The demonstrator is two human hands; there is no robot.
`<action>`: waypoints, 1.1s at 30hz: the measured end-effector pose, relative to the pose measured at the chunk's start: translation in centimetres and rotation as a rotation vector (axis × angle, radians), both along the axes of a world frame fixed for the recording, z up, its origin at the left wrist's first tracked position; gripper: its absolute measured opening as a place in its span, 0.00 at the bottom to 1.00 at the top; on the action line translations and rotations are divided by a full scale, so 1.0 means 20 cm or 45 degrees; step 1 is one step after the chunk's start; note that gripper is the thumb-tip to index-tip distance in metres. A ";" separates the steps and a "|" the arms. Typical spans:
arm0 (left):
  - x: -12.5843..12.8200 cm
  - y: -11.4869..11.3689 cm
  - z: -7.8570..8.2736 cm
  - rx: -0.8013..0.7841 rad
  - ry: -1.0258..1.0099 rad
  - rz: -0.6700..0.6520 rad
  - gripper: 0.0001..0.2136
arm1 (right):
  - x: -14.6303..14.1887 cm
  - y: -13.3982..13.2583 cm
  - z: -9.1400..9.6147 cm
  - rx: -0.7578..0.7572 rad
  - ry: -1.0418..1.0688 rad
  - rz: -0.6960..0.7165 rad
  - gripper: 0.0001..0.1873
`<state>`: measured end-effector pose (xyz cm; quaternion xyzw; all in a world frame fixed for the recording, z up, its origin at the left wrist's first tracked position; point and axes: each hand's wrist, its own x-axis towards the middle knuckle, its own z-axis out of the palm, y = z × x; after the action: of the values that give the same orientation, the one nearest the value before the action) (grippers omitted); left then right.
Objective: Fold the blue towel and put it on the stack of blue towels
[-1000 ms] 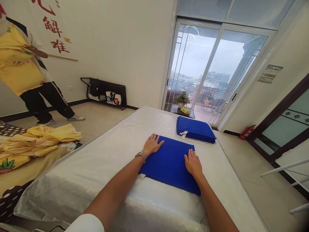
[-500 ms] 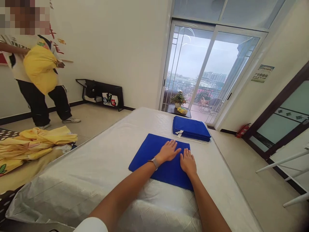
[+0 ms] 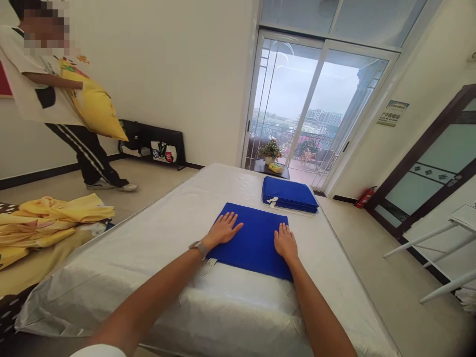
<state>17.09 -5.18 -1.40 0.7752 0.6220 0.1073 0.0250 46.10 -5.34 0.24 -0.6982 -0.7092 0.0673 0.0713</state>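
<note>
A flat, folded blue cloth lies on the plastic-wrapped mattress, with a small white tag at its near left corner. My left hand rests flat on the left part of the cloth, fingers spread; a watch is on that wrist. On the cloth's right edge lies my right hand, palm down with its fingers stretched out. Just beyond, a stack of folded blue cloths with a white tag sits near the mattress's far right side.
At the left a person carries a yellow pillow. Crumpled yellow bedding lies left of the mattress. A small table with a potted plant stands by the glass door. White metal legs are at the right.
My left hand has slid left across the cloth, while my right hand stays at its right edge. The person at the left has turned and stepped with the pillow.
</note>
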 end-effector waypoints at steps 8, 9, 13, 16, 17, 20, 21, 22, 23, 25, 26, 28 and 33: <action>-0.19 -0.07 -0.02 0.016 -0.014 0.084 0.42 | -0.03 -0.11 0.09 0.097 -0.102 -0.001 0.34; -0.18 -0.07 -0.02 0.004 -0.014 0.084 0.43 | -0.03 -0.14 0.09 0.106 -0.113 0.020 0.34; -0.16 -0.09 0.01 -0.020 0.006 0.086 0.42 | -0.01 -0.32 0.09 0.012 -0.082 0.074 0.35; -0.17 -0.11 0.03 0.028 0.071 0.123 0.41 | 0.00 -0.42 0.07 -0.052 -0.055 0.079 0.37; -0.16 -0.12 0.04 0.074 0.101 0.142 0.40 | 0.01 -0.44 0.07 -0.057 -0.053 0.077 0.37; -0.10 -0.16 0.08 0.249 0.160 0.152 0.40 | 0.00 -0.47 0.06 -0.053 -0.049 0.063 0.36; -0.04 -0.17 0.10 0.274 0.164 0.107 0.39 | 0.00 -0.47 0.06 -0.052 -0.046 0.061 0.36; 0.03 -0.19 0.11 0.271 0.163 0.031 0.39 | -0.01 -0.46 0.06 -0.047 -0.045 0.060 0.36; 0.11 -0.21 0.12 0.250 0.155 -0.066 0.38 | -0.01 -0.46 0.06 -0.042 -0.046 0.061 0.36; 0.32 -0.25 0.13 0.198 0.118 -0.288 0.37 | 0.00 -0.47 0.06 -0.029 -0.052 0.063 0.36; 0.43 -0.27 0.13 0.190 0.084 -0.392 0.37 | 0.00 -0.47 0.06 -0.024 -0.060 0.072 0.36; 0.63 -0.30 0.12 0.193 0.005 -0.549 0.36 | 0.01 -0.48 0.06 -0.023 -0.081 0.107 0.34; 0.76 -0.33 0.06 0.123 -0.089 -0.627 0.34 | 0.02 -0.49 0.06 -0.015 -0.076 0.137 0.34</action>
<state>32.26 -11.72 -0.12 0.8995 0.4072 0.1542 0.0347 46.45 -15.06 1.54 -0.6612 -0.7471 0.0543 0.0424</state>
